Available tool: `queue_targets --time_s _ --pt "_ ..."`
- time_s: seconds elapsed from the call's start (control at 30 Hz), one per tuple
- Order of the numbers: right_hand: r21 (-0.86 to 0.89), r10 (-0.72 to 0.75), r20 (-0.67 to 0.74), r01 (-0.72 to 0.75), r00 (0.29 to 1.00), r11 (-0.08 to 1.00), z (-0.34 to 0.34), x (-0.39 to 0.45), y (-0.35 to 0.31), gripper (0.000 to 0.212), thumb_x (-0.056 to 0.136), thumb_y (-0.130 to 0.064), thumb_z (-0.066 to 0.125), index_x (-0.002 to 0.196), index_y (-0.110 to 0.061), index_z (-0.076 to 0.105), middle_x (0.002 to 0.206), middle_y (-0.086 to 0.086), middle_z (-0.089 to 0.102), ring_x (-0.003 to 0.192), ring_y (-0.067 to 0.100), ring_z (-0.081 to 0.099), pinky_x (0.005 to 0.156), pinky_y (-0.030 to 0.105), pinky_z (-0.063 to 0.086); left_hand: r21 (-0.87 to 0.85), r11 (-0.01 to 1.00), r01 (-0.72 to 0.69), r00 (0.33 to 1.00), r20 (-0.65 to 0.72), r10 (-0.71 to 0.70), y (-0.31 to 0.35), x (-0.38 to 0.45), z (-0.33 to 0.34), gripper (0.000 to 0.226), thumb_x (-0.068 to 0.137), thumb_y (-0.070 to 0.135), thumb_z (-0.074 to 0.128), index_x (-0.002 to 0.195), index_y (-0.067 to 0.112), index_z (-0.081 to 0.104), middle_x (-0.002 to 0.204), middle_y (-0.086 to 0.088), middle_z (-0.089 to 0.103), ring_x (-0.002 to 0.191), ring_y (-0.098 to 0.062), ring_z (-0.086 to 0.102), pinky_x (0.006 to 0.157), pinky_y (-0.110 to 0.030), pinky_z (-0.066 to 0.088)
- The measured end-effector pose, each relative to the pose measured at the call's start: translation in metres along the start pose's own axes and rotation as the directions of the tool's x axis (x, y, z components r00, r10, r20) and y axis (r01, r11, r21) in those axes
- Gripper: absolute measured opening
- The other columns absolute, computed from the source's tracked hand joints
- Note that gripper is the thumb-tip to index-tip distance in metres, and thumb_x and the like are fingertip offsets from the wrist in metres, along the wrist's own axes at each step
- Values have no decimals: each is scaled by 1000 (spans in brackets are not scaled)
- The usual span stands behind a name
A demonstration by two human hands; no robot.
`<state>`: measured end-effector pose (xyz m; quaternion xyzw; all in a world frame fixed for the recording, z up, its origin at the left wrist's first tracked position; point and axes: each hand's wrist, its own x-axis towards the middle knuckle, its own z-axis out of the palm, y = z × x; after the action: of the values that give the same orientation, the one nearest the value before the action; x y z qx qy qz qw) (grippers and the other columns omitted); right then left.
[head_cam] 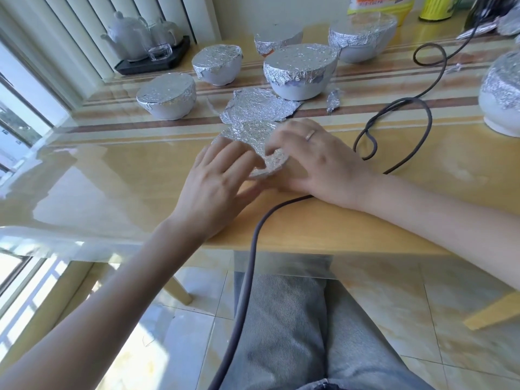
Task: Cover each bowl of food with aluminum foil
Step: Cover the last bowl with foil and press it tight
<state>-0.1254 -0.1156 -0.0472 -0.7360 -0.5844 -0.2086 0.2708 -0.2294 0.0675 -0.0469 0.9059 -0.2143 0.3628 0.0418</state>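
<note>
a glossy wooden table carries foil-covered bowls, loose foil sheets, a dark cable and a tea tray.

Foil-covered bowls: six are seen
Loose foil pieces: three
Teapots: two
Hands: two
Cables: one

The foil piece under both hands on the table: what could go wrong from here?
1. The foil piece is already crumpled; pressing by the left hand and right hand may tear it.
2. The dark cable runs beside the right hand; a wrist could catch it and drag it into the nearest covered bowl.
3. A second loose foil sheet overlaps the first one, so it may get dragged along.
</note>
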Motion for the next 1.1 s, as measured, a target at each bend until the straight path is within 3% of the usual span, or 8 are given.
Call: queue_targets --time_s 0.13,0.23,0.3,0.47,0.63,0.83,0.97,1.1 --pt "354 421 161 -451 893 819 -15 -9 -4 75 71 -51 77 130 -22 43 131 -11 40 124 8 36 104 24 31 -309 864 399 904 -29 -427 -4 -6 -13 60 91 57 46 128 10 45 128 -5 49 123 -20 45 106 -31 31" --pt "664 770 245 -680 590 310 -10 11 -8 48 92 -50 55 130 -22 48 118 -15 51 111 -2 45 89 16 37 -775 168 610 425 141 -894 -6 20 -9 42 97 47 36 128 20 48 127 6 53 130 -7 45 105 -19 29" --pt "637 863 270 -751 426 172 2 35 -9 33 100 -42 42 119 -18 55 105 -9 55 99 7 49 72 19 35 -799 -63 598 261 268 -927 -9 34 -3 41 105 38 26 126 14 53 122 1 57 125 -12 51 107 -23 31" --pt "659 900 316 -752 299 18 23 62 -22 36 104 -31 33 119 -14 61 68 -4 39 60 11 37 55 26 28 -705 -225 673 130 411 -902 -14 40 15 49 89 54 36 90 21 72 111 -7 71 110 -27 64 106 -49 43" --pt "673 922 349 -729 170 -120 26 70 -24 35 105 -30 30 113 -15 61 68 -5 39 58 9 35 51 26 26 -721 -326 612 43 442 -896 -7 49 20 48 99 42 33 89 18 74 107 -13 71 101 -32 67 97 -50 51" --pt "628 907 414 -746 79 -222 21 78 -24 18 103 -29 35 95 -18 46 65 -4 35 56 11 33 50 26 25 -732 -367 574 -31 429 -903 -9 48 23 52 72 57 38 78 25 78 113 -10 69 102 -31 66 97 -50 49" --pt "620 886 440 -763 147 -181 17 77 -19 21 100 -27 37 96 -15 53 85 3 49 81 18 48 72 31 37 -711 -408 573 -48 468 -882 2 52 10 49 91 50 35 90 21 75 114 -11 69 106 -29 64 102 -47 47" --pt "676 942 299 -731 153 -96 14 56 -25 34 100 -32 32 116 -13 56 107 3 61 94 20 57 76 31 44 -753 -408 517 27 490 -871 2 43 2 53 103 43 31 134 6 52 132 -10 60 122 -22 57 110 -37 40"
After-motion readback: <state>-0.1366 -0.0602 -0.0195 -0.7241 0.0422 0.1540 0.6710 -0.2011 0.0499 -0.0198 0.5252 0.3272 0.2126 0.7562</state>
